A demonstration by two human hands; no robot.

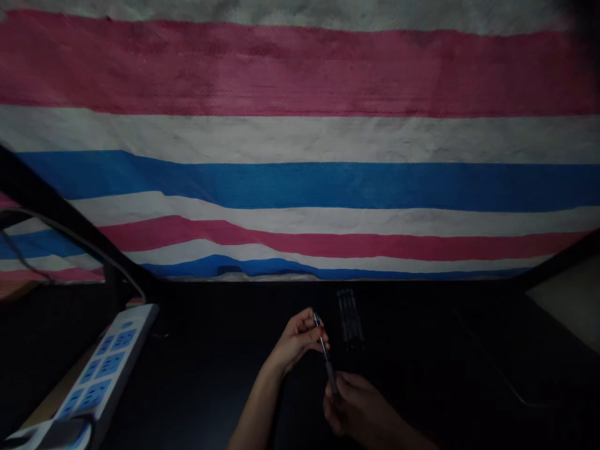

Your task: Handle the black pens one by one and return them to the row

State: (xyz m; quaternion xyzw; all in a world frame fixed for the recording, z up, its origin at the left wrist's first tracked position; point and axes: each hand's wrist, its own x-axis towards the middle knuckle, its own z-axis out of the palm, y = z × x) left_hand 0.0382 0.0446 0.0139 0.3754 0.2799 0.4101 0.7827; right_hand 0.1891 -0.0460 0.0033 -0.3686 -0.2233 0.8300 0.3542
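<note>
A slim pen (325, 352) with a clear barrel and a dark grip is held at a tilt above the black table. The fingers of my left hand (300, 337) pinch its upper end. Lower down, my right hand (349, 403) closes around the dark grip end; its fingertips are partly lost in shadow. Just beyond my hands, several dark pens (350, 319) lie side by side on the table.
A white power strip (105, 369) with blue sockets runs along the left, a dark plug at its near end. Behind the black table (197, 375) hangs a striped red, white and blue sheet (300, 181). A grey cable (94, 247) curves at far left.
</note>
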